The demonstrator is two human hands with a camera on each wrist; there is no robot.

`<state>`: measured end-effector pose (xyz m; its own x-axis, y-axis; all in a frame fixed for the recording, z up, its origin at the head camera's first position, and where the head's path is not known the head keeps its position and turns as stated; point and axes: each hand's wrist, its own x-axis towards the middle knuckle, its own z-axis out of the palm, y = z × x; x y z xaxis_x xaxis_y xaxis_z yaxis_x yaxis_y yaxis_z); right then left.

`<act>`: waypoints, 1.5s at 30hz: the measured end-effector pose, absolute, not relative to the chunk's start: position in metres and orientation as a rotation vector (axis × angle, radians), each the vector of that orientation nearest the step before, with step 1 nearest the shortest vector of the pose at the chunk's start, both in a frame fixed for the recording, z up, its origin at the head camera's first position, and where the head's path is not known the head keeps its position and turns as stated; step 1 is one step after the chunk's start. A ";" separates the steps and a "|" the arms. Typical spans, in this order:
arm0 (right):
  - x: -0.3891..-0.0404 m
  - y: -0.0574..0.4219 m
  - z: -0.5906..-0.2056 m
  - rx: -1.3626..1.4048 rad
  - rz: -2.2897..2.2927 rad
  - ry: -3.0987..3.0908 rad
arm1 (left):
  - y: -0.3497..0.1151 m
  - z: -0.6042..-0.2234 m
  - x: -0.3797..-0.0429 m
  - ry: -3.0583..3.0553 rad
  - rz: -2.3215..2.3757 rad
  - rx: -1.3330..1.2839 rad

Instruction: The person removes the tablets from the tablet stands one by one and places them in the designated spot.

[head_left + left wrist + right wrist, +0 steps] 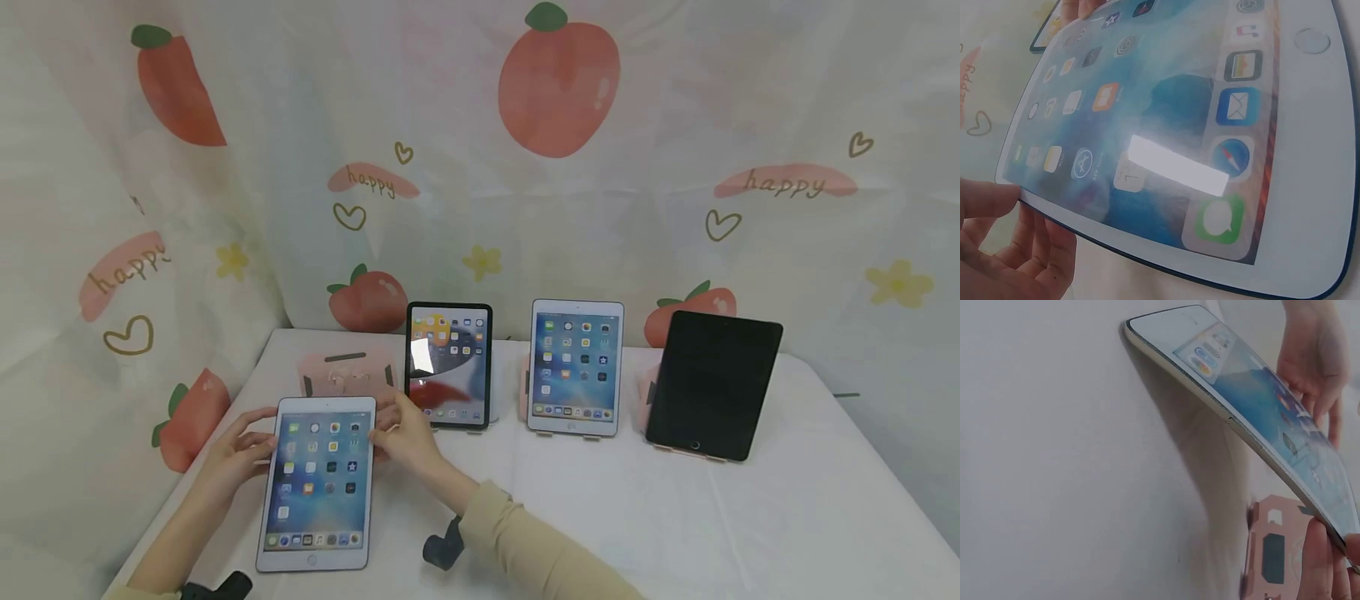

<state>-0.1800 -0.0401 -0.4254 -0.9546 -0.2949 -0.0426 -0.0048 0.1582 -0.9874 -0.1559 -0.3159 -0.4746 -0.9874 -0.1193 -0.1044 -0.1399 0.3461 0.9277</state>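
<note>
Tablet [318, 479] | left hand [242, 448], right hand [410, 437] pinch side edges | stand [321, 381] beyond

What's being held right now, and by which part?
The front white iPad, by its long edges, near the end opposite the home button: the left hand grips its left edge, the right hand its right edge.

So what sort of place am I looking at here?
Likely a small indoor display or filming setup, though I can't be certain: a fruit-printed cloth backdrop hangs behind a white-covered table, where three propped tablets stand in a row.
</note>
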 end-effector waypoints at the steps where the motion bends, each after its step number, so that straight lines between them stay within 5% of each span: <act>1: -0.179 -0.041 -0.427 -0.295 -1.888 2.200 | -0.316 -0.474 -0.155 2.545 1.766 -0.262; 12: -0.174 -0.045 -0.438 -0.239 -1.872 2.143 | -0.287 -0.431 -0.133 2.483 1.572 -0.452; 45: -0.165 -0.046 -0.454 -0.181 -1.630 2.213 | -0.283 -0.449 -0.134 2.537 1.312 -0.444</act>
